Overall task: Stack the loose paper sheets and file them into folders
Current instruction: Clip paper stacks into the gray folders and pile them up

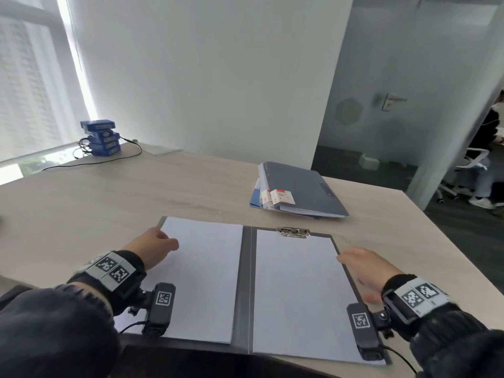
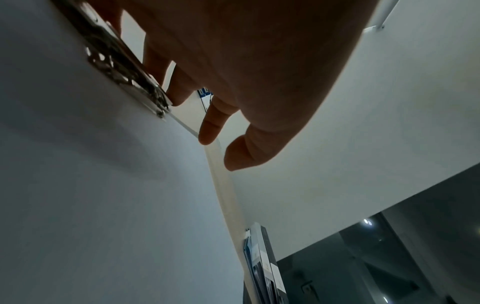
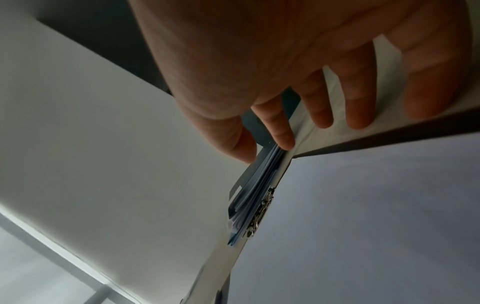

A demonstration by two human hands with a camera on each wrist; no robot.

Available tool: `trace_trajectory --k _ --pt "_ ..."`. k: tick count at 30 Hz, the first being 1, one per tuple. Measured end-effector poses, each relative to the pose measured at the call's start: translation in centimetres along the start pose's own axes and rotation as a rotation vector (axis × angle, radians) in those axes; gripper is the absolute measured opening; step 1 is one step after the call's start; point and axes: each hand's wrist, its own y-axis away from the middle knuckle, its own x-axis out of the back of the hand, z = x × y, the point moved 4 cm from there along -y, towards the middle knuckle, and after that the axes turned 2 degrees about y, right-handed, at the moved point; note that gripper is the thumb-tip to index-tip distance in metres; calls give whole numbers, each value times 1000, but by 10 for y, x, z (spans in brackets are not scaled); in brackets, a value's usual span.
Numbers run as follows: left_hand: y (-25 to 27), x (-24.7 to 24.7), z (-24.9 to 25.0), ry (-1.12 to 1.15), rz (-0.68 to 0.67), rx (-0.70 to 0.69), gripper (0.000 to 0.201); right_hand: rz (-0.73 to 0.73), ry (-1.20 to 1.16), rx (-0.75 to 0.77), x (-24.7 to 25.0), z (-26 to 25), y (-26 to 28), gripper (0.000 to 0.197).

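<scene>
A grey folder point(image 1: 246, 282) lies open on the table in front of me. A white sheet point(image 1: 204, 282) rests on its left flap. Another white sheet point(image 1: 297, 290) sits on the right flap under a metal clip point(image 1: 293, 232). My left hand point(image 1: 156, 242) is at the far left corner of the left sheet, fingers loosely bent and holding nothing point(image 2: 223, 146). My right hand point(image 1: 362, 266) hovers at the folder's right edge with fingers spread and relaxed point(image 3: 298, 133). Whether either hand touches the paper, I cannot tell.
A stack of grey and blue folders point(image 1: 302, 189) with labels lies behind the open folder, to the right. Blue boxes point(image 1: 101, 137) and a black cable point(image 1: 109, 159) sit at the far left corner. The table's right edge point(image 1: 447, 241) is close to my right hand. A person point(image 1: 491, 148) sits far right.
</scene>
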Motion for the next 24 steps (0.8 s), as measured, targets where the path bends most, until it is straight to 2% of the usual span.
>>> trace_trajectory --k 2,9,13,16,20,24 --pt "4 3 0 20 33 5 16 -2 -82 -52 -2 4 3 29" --pt "4 27 12 160 138 -49 28 25 -262 -150 0 15 8 18" --pt "13 45 62 187 212 -174 23 25 -385 -176 -2 16 8 20" --pt "23 58 113 206 233 -318 26 -3 -396 -163 -5 14 9 20" --pt "54 69 179 257 172 -507 21 -38 -392 -140 -10 10 14 23" --pt "86 76 219 386 14 -566 28 -37 -433 -100 -10 8 17 28"
